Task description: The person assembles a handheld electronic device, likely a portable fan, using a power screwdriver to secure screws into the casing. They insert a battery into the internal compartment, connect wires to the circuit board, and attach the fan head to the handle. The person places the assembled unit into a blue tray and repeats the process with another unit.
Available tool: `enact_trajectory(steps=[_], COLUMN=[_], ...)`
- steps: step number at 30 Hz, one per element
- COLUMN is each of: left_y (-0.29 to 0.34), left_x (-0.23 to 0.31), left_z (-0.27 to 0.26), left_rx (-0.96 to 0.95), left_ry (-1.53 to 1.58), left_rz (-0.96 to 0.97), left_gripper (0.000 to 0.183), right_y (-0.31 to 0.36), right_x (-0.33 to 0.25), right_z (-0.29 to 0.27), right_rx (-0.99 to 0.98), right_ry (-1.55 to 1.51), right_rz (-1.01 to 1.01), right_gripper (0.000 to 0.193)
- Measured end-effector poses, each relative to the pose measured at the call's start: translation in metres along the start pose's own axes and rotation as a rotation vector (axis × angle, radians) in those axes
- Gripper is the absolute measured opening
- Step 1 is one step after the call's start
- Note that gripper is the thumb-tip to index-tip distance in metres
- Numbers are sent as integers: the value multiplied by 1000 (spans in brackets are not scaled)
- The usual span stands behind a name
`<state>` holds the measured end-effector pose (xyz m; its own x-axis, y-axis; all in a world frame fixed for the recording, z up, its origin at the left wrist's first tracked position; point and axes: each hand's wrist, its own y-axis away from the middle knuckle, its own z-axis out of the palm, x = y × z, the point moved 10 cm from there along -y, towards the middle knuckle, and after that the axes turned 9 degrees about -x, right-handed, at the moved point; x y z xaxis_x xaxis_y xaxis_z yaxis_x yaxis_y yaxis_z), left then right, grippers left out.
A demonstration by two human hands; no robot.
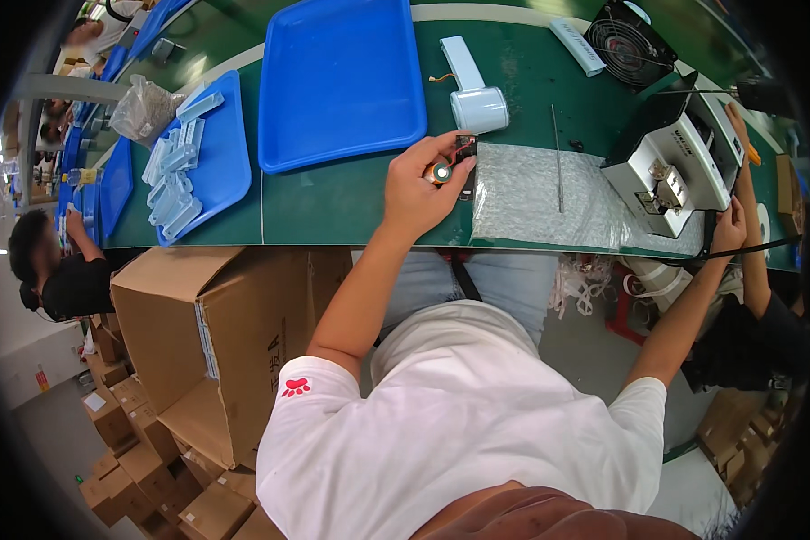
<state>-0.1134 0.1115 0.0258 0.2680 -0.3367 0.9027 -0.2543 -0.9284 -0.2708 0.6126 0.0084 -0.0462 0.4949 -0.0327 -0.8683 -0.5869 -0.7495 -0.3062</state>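
My left hand (416, 187) is at the table's front edge, its fingers closed on a small black part (465, 147) with red wires. In the same hand sits a short cylinder (438, 173) with an orange band and a bright end, perhaps a battery or a tool's end. Just beyond lies a white device (479, 110) with a round body, a flat handle and a loose wire. My right hand (729, 228) is by the lower right side of a black-and-white machine (670, 162), next to a black cable. Its fingers are bent, and what they grip, if anything, is hidden.
Bubble wrap (522, 193) lies under a thin metal rod (558, 162). To the left are a large blue tray (342, 81) and a smaller tray (229, 153) with pale blue-white parts. A black fan (623, 43) stands at the back. Another person's arm (744, 171) reaches beside the machine.
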Motion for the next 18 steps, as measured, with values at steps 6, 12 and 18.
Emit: enact_trajectory(steps=[6,12,18], left_y=[-1,-2,0], left_x=[11,10,3], left_z=[0,0,3], left_rx=[-27,-44,-37], left_ry=[-29,-9,48], left_rz=[97,32,25], left_gripper=[35,36,36], right_y=[-10,-9,-13], right_x=[20,18,24], right_z=[-10,-8,-8], right_rx=[-41,-32,-81], right_ry=[-32,26,45], right_rz=[-6,-43,-27], right_gripper=[24,27,26])
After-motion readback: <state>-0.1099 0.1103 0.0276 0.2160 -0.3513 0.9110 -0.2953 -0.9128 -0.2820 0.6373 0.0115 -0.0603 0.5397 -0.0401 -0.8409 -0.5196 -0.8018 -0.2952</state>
